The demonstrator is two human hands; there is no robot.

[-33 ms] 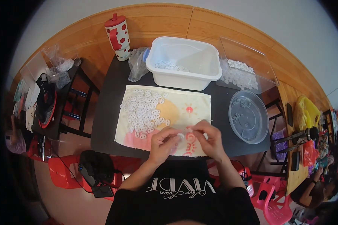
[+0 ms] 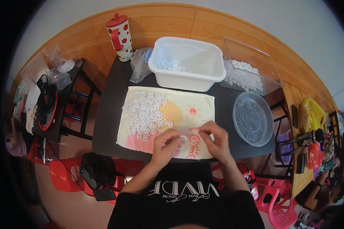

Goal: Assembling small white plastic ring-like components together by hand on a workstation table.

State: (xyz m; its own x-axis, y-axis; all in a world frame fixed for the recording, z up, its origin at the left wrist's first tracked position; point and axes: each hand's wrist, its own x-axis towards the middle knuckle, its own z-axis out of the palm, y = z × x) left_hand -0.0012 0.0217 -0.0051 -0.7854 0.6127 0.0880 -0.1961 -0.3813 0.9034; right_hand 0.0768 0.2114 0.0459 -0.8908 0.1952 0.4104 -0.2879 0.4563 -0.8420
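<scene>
Your left hand [image 2: 167,144] and right hand [image 2: 214,138] meet over the near edge of the printed cloth [image 2: 179,110], fingertips almost touching. Your left fingers are pinched shut on a small white ring [image 2: 184,137], which sits right at their tips, between the two hands. Your right fingers are curled in and closed toward that same piece; what they grip, if anything, I cannot tell.

Just beyond your left fingertips, on the cloth, lies the heap of white rings [image 2: 146,112]. Farther out past both hands stands the white tub [image 2: 187,63] with more white pieces in its bottom. Beyond and to the right of your right fingers rests the round clear dish [image 2: 253,118], and past it the clear rectangular tray [image 2: 250,66]. Well beyond your left fingers stands a red-dotted cup [image 2: 119,37], with a crumpled clear bag [image 2: 138,65] beside the tub.
</scene>
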